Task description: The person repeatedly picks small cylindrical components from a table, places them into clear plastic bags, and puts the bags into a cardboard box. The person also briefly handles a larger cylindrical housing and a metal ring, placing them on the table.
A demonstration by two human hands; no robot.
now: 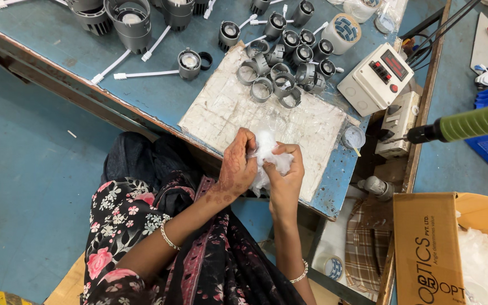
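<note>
Both my hands meet at the near edge of the blue workbench, over a worn white work mat. My left hand and my right hand together grip a crumpled clear plastic bag with something white inside. What is inside the bag is hidden by the folds and my fingers. On the far part of the mat lies a cluster of grey metal rings, and behind them stand several small dark cylindrical lamp housings.
Larger grey housings with white-wired connectors lie at the bench's far left. A tape roll, a white meter box and a green-handled tool are to the right. An open cardboard box holds clear bags at lower right.
</note>
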